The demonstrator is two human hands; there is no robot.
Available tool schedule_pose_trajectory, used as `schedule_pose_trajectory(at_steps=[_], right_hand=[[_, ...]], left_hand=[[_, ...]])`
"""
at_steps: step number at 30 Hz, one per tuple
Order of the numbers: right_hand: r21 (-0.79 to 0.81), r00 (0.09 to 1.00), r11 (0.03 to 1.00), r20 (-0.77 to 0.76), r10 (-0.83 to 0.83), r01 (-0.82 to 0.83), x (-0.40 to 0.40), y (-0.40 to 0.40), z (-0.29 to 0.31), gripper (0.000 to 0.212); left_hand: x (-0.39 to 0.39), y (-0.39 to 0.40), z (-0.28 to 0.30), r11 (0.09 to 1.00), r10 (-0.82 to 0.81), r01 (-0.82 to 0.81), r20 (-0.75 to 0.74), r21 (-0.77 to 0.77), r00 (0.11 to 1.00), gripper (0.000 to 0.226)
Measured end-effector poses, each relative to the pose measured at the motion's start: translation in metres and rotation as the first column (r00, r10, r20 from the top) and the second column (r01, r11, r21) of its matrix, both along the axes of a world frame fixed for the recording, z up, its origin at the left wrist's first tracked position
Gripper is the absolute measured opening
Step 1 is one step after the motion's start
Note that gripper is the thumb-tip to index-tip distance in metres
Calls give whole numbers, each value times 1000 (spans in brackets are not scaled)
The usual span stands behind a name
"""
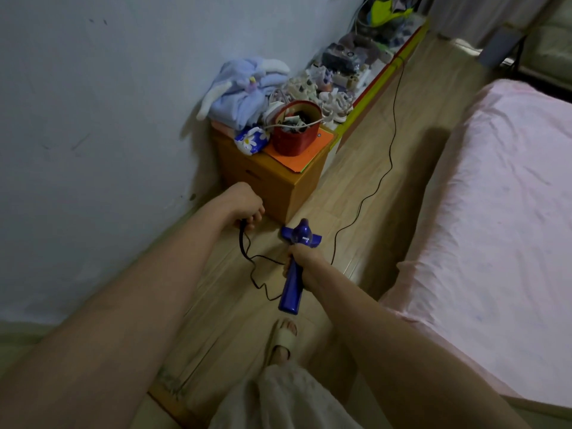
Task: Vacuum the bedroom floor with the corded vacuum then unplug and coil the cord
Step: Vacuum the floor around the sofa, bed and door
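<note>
Over on the left, the left hand (244, 201) is curled round a bunch of thin black power cord (390, 156), a few dark loops hanging down from the fist just above the pale wood-plank floor (365, 168). From there the one cord wriggles across the boards to the tail of the vacuum, and another long run of it snakes away up the floor beside the bed towards the far wall.

Behind the left hand stands one small orange-brown wooden cabinet (278, 184) against the white wall, and on top of it one red plastic bucket (295, 130) stuffed with odds and ends, one heap of pale blue plush fabric (241, 88) and one blue pouch with white flowers (250, 140).

Centre now: the right hand (305, 258) is wrapped tight round the shiny blue plastic handheld vacuum (292, 286), a long tapering body with a bulbous, winged front end, held low over the floor. One foot in a cream slide sandal (283, 339) is planted just below it.

On the right, one bed with a pink sheet (495, 212).
</note>
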State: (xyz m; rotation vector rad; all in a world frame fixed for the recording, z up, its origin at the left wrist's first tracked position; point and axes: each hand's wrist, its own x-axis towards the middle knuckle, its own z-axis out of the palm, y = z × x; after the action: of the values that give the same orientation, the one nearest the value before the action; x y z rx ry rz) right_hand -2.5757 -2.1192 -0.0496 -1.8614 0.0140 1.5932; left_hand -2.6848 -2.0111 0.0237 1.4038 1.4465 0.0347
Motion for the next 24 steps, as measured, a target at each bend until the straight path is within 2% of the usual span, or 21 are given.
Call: schedule_pose_trajectory(at_steps=[3,7,10,13,17,22,24], right_hand=[[-9,1000,1000,-19,-3,3,12,38,1,30],[-31,997,999,-72,-19,17,21,68,8,33],[-28,998,999,-61,18,-20,43,97,16,34],[-59,998,998,-45,35,-37,69,122,26,44],[-61,995,998,-99,17,-23,93,130,28,49],[-88,999,996,-51,5,-9,96,119,16,61],[-109,998,994,-61,-33,26,84,109,9,57]], left_hand=[[19,25,-1,1000,-30,30,-21,-4,999,20],[51,70,6,998,-69,68,-41,-8,997,22],[72,103,13,997,-79,80,-55,8,995,20],[87,121,11,993,-118,117,-83,-16,990,21],[100,141,17,987,-161,161,-98,-5,982,19],[114,158,18,972,-234,235,-113,-6,966,21],[117,156,17,959,-284,284,-111,-11,952,24]])
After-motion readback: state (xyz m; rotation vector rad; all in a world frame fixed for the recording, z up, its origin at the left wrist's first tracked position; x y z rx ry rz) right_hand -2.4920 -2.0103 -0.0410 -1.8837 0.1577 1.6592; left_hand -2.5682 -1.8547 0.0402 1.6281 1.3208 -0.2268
